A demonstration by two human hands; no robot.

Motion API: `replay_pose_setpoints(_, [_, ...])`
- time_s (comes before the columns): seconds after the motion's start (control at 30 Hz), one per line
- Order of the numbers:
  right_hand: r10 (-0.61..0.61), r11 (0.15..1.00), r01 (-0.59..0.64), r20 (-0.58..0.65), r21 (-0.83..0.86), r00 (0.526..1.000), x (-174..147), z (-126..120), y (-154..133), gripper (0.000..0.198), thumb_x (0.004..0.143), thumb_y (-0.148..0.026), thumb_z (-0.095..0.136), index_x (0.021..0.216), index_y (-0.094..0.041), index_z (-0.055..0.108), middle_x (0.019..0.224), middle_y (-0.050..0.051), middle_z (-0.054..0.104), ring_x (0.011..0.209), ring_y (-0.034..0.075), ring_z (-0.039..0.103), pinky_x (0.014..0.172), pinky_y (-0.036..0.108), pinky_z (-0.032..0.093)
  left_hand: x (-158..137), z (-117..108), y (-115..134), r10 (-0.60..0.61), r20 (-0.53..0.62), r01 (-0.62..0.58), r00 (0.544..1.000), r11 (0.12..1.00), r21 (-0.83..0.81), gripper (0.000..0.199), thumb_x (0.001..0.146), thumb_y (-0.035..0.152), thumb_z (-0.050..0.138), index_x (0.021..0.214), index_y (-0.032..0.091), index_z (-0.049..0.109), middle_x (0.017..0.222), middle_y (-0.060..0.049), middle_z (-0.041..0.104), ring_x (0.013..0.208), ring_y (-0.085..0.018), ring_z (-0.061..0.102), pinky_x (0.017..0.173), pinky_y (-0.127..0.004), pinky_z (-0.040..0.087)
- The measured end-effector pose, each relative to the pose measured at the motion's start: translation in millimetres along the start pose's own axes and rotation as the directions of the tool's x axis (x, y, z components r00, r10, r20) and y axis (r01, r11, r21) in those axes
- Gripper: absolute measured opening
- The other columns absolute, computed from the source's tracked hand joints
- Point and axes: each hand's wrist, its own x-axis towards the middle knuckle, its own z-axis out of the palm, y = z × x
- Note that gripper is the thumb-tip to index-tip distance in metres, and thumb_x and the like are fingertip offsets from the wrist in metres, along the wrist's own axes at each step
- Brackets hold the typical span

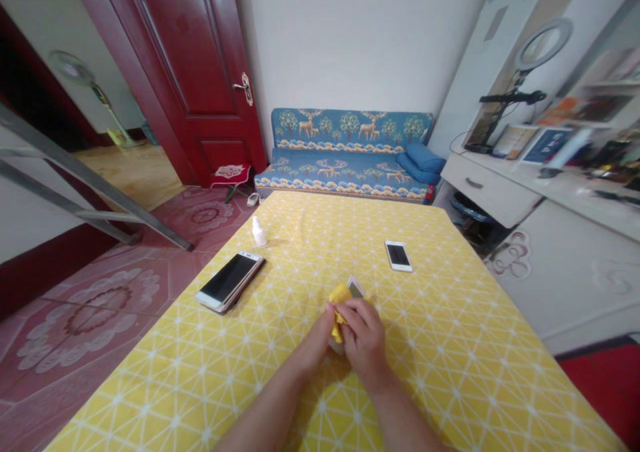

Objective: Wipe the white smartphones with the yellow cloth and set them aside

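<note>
In the middle of the table spread with a yellow cloth printed in white triangles (pixel 440 345), both hands meet over one small object. The right hand (pixel 364 337) is curled over a small white-edged phone (pixel 355 286), of which only the far end shows past the fingers; it seems held up off the cloth so that its face can be reached. The left hand (pixel 320 335) is pinched shut on a crumpled yellow cloth (pixel 340 297), pressed against the phone's near part, the likely reason for the tight grip.

A larger silver phone with a dark screen (pixel 229 281) lies near the table's left edge, and a small white bottle (pixel 259 232) stands just beyond it. A white phone (pixel 399 256) lies flat farther right, well apart from the hands.
</note>
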Motion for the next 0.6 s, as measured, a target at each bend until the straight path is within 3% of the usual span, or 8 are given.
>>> replay_pose_setpoints(0.13, [0.127, 0.987, -0.142, -0.174, -0.077, 0.977, 9, -12, 15, 0.026, 0.089, -0.016, 0.049, 0.107, -0.023, 0.065, 0.097, 0.006, 0.060, 0.092, 0.021, 0.056, 0.081, 0.038, 0.045, -7, 4, 13, 0.036, 0.115, -0.057, 0.993, 0.981, 0.185, 0.039, 0.084, 0.044, 0.058, 0.109, 0.017, 0.069, 0.106, -0.011, 0.068, 0.112, -0.025, 0.055, 0.094, -0.030, 0.041])
replay_pose_setpoints(0.23, [0.303, 0.947, -0.320, -0.260, -0.028, 0.917, 12, -19, 30, 0.018, 0.090, -0.025, 0.050, 0.097, -0.019, 0.065, 0.092, 0.006, 0.059, 0.089, 0.020, 0.057, 0.080, 0.036, 0.045, -8, 7, 20, 0.037, 0.185, -0.065, 0.982, 0.987, 0.145, 0.043, 0.082, 0.036, 0.063, 0.121, 0.019, 0.063, 0.113, -0.012, 0.066, 0.113, -0.027, 0.055, 0.092, -0.032, 0.043])
replay_pose_setpoints(0.3, [0.410, 0.910, -0.410, -0.244, 0.051, 0.879, 12, -21, 36, 0.020, 0.091, -0.031, 0.049, 0.089, -0.018, 0.064, 0.088, 0.005, 0.059, 0.084, 0.019, 0.057, 0.075, 0.033, 0.046, -6, 8, 18, -0.015, 0.186, -0.001, 0.982, 0.996, 0.085, 0.048, 0.084, 0.038, 0.060, 0.127, 0.019, 0.058, 0.108, -0.014, 0.066, 0.099, -0.026, 0.062, 0.077, -0.032, 0.049])
replay_pose_setpoints(0.4, [0.494, 0.869, -0.472, -0.184, 0.151, 0.850, 10, -18, 37, 0.024, 0.090, -0.036, 0.050, 0.084, -0.018, 0.064, 0.087, 0.005, 0.058, 0.081, 0.019, 0.057, 0.072, 0.031, 0.046, -3, 7, 11, -0.060, 0.169, 0.065, 0.984, 0.997, -0.028, 0.051, 0.086, 0.044, 0.054, 0.130, 0.019, 0.054, 0.102, -0.016, 0.066, 0.077, -0.025, 0.066, 0.059, -0.031, 0.050])
replay_pose_setpoints(0.5, [0.527, 0.846, -0.497, -0.168, 0.193, 0.833, 8, -13, 34, 0.024, 0.087, -0.038, 0.054, 0.084, -0.017, 0.065, 0.089, 0.006, 0.059, 0.081, 0.019, 0.057, 0.069, 0.030, 0.046, 2, 5, 5, -0.002, 0.096, 0.012, 0.995, 0.995, -0.102, 0.047, 0.084, 0.042, 0.057, 0.121, 0.014, 0.061, 0.102, -0.016, 0.067, 0.077, -0.024, 0.066, 0.063, -0.033, 0.050])
replay_pose_setpoints(0.6, [0.559, 0.822, -0.509, -0.194, 0.254, 0.806, 9, -10, 29, 0.023, 0.086, -0.037, 0.056, 0.086, -0.016, 0.065, 0.091, 0.006, 0.059, 0.082, 0.019, 0.058, 0.070, 0.031, 0.047, 6, 4, 2, 0.041, -0.071, -0.050, 0.997, 0.990, -0.130, 0.034, 0.078, 0.035, 0.064, 0.100, 0.010, 0.070, 0.089, -0.012, 0.070, 0.072, -0.018, 0.063, 0.065, -0.027, 0.047])
